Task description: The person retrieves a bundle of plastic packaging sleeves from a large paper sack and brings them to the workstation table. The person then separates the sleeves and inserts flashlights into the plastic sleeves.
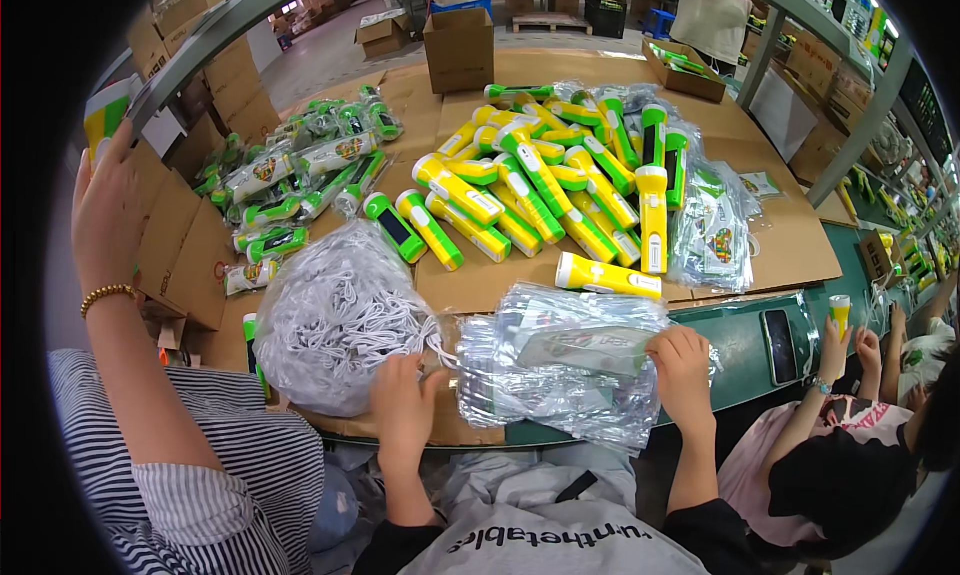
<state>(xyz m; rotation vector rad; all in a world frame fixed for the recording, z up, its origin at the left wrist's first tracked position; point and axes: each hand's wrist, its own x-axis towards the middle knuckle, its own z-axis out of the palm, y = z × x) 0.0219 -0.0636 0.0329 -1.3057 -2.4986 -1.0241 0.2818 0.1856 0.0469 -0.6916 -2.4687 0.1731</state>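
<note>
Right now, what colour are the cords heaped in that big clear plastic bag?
The cords are white, seen best in the head view.

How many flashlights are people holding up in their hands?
2. One flashlight is in a co-worker's hand at the upper left; a yellow flashlight is in another co-worker's hand at the right. Others may be hidden at the crowded right edge.

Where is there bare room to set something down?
Bare cardboard shows right of the printed bags and between the bagged torches and torch heap. Crowded: the middle, and the front, with cord bag and clear bags.
</note>
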